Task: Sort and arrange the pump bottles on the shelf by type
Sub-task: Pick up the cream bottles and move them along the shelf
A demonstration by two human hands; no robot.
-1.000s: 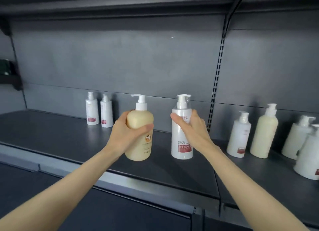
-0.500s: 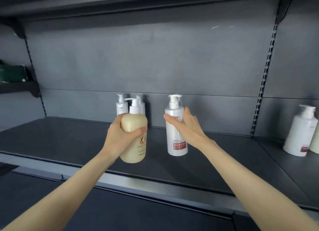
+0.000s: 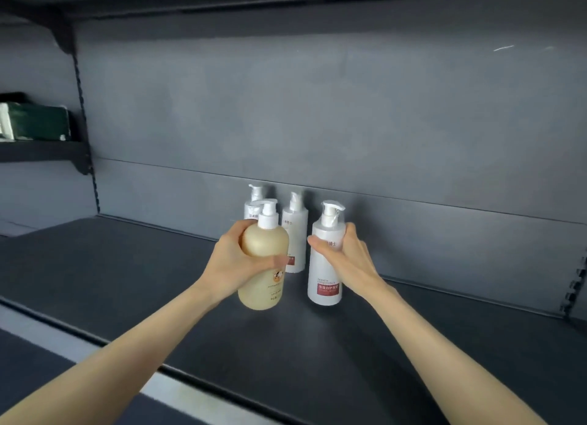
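A green box (image 3: 35, 123) sits on a side ledge at nine o'clock. Over the dark shelf (image 3: 127, 281), the left hand (image 3: 232, 262) has its grip curled round a cream pump bottle (image 3: 263, 256), held upright near the centre. At that bottle's twelve o'clock, two small white pump bottles (image 3: 295, 231) stand against the back panel, one partly hidden. At its three o'clock a taller white pump bottle (image 3: 325, 272) with a red label stands upright, the right hand (image 3: 352, 259) holding it, grip wrapped round its upper body.
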